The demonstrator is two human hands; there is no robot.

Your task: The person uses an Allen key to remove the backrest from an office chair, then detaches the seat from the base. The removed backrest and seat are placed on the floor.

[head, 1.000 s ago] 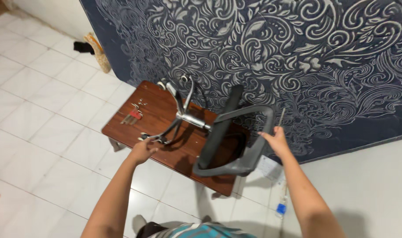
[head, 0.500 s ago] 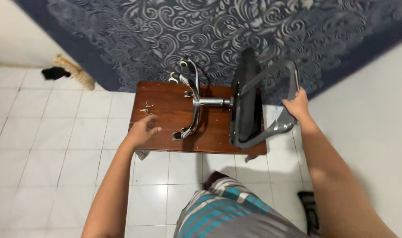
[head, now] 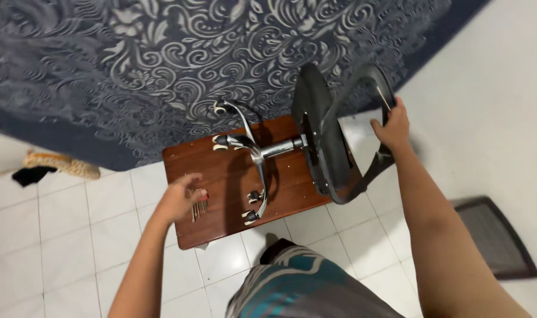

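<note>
An office chair lies on its side across a low brown wooden table (head: 292, 191). Its black seat (head: 316, 138) stands on edge, and its chrome wheeled base (head: 253, 154) points left. My right hand (head: 391, 125) grips the chair's dark armrest (head: 379, 97) at the far right. My left hand (head: 182, 197) hovers with fingers spread over the table's left part, just beside a small cluster of screws and red-handled tools (head: 199, 205). It holds nothing.
A dark blue carpet with a pale swirl pattern (head: 162, 65) lies beyond the table. White floor tiles (head: 50, 235) surround it. A woven item and a black cloth (head: 36, 172) sit far left. A dark mesh panel (head: 496, 235) rests on the floor at right.
My left hand has left the chrome base and moved left toward the screws. The view has swung round, and the chair now sits more to the right. My right hand keeps hold of the armrest.
</note>
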